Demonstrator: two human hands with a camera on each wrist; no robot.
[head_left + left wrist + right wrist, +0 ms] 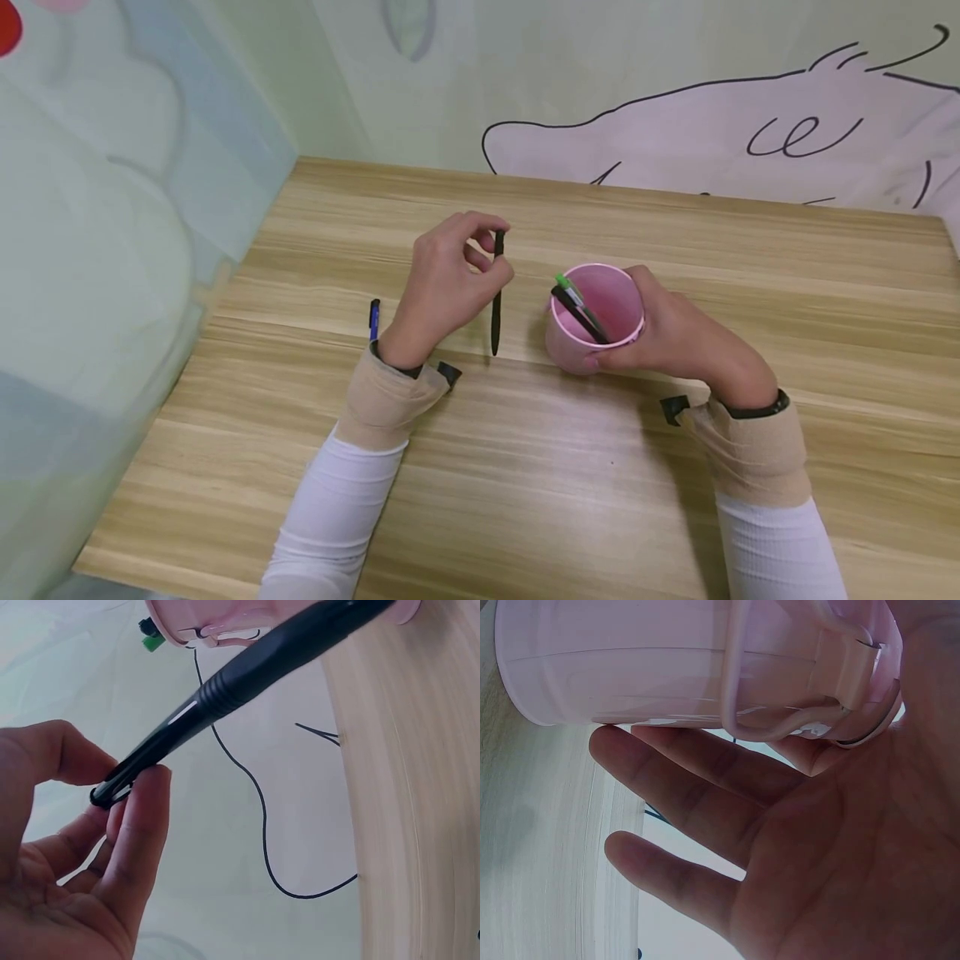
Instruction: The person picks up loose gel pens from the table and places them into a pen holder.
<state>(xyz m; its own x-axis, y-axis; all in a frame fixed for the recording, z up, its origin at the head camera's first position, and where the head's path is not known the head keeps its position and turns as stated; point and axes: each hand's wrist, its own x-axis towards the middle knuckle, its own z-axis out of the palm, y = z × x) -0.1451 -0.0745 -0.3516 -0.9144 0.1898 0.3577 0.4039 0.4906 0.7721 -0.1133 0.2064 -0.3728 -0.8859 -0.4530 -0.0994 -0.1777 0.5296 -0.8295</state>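
Note:
My left hand (453,271) pinches a black pen (496,321) near its upper end, and the pen hangs upright with its tip pointing down at the table. In the left wrist view the thumb and fingertips meet on the clip end of the pen (225,694). To the right, my right hand (667,329) grips a pink bucket-shaped cup (573,354) by its side, thumb at the front near the rim. Inside the cup lean a green-topped pen (564,283) and a black pen (573,310). A wire handle (735,675) shows on the cup's side in the right wrist view.
A blue pen with a black end (374,319) lies on the wooden table (525,500), left of my left wrist and partly hidden by it. A painted wall (420,108) rises along the table's back edge, and another wall (97,250) stands on the left.

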